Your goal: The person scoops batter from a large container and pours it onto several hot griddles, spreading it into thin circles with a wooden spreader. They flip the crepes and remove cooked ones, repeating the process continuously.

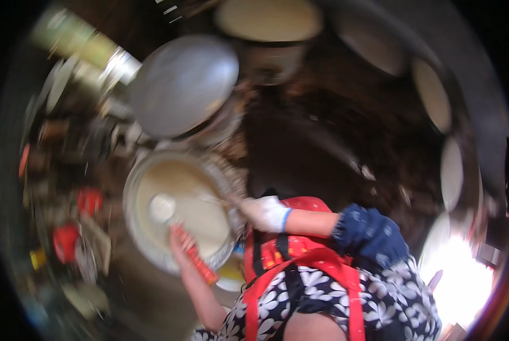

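A wide round basin (136,241) of pale, creamy liquid (209,227) stands in front of me, left of the middle. My bare left hand (182,243) is closed around a red-wrapped handle (200,266), which sticks out behind the hand. At its other end a ladle's round bowl (162,208) lies at the liquid's surface, looking pale inside. My right hand (266,213), in a white glove, grips a thin tool (236,200) at the basin's right rim. Its tip reaches over the liquid; blur hides its exact kind.
Beyond the basin is a large grey metal disc (186,85) on a stand. Several pale round discs (268,18) curve along the far and right sides. Red objects (66,243) and blurred clutter lie at left. Bright light (464,278) glares at lower right.
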`<state>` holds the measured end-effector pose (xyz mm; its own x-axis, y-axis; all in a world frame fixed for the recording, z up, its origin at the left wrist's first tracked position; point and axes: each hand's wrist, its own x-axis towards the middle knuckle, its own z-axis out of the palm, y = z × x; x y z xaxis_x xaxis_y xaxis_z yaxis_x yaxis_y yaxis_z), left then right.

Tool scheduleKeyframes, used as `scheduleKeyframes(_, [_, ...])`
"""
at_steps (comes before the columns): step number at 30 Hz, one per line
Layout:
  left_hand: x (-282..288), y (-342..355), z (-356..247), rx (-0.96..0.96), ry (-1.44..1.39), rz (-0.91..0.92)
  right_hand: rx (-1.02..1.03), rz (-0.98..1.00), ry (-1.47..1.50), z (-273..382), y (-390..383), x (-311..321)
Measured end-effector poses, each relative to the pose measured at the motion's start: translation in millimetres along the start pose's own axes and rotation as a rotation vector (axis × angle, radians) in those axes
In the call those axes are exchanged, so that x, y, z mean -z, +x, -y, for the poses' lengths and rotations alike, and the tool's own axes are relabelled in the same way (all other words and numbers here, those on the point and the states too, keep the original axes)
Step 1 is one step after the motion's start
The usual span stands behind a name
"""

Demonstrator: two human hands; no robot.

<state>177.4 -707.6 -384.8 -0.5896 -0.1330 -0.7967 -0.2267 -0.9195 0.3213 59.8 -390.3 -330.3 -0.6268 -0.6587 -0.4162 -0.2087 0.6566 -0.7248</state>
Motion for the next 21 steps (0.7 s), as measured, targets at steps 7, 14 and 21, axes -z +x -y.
scheduleKeyframes(7, [116, -7, 41, -0.047, -0.052, -0.173, -0.02, 0.19, -0.327, 52, 81, -39])
scheduleKeyframes(14, [102, 13, 33, -0.112, 0.3, -0.465, -0.016, 0.586, -0.414, 145, 125, -10])
scheduleKeyframes(21, [80, 92, 1, -0.361, 0.933, -0.638, 0.036, 0.331, -0.651, 116, 149, -6])
